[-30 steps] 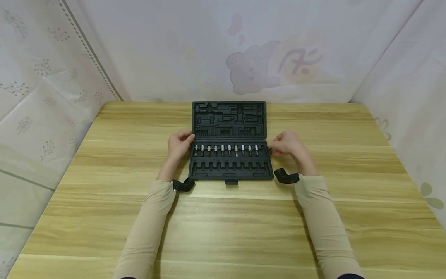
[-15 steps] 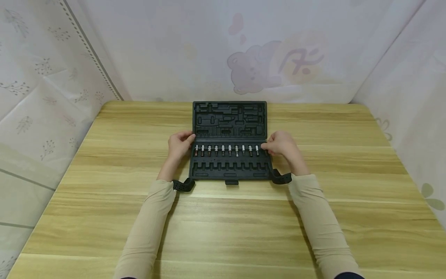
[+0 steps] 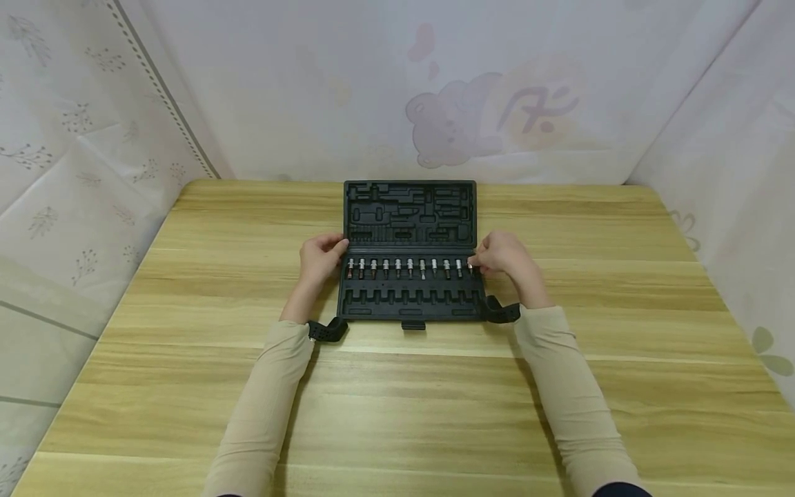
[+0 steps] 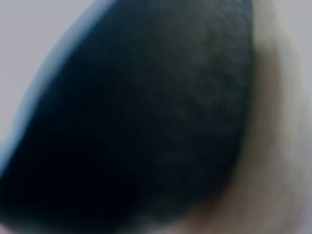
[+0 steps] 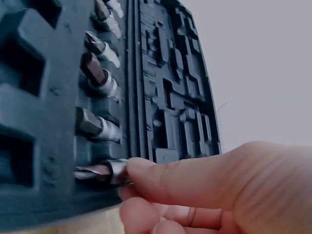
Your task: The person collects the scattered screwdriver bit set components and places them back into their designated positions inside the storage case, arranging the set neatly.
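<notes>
A black plastic bit case [image 3: 410, 284] lies open on the wooden table, its moulded lid [image 3: 400, 215] folded back. Across its base runs a row of bit sockets [image 3: 397, 268], silver at the socket end. My right hand [image 3: 506, 254] is at the row's right end, thumb and fingers pinching the silver end of a bit socket [image 5: 117, 172]. That piece lies over the last slot, its fluted tip pointing toward the front. On the opposite side, my left hand [image 3: 319, 258] holds the case's left edge near the hinge, thumb on the rim. A blurred dark shape fills most of the left wrist view.
The lower row of recesses [image 3: 404, 297] in the case holds no bits. A latch [image 3: 413, 324] sticks out at the front edge. Wood tabletop [image 3: 410, 414] surrounds the case, and a patterned cloth [image 3: 310, 90] hangs behind it.
My right hand has moved left from beside the case onto the last slot, bringing the bit socket, whose silver end now shows in the row. My left hand stays put.
</notes>
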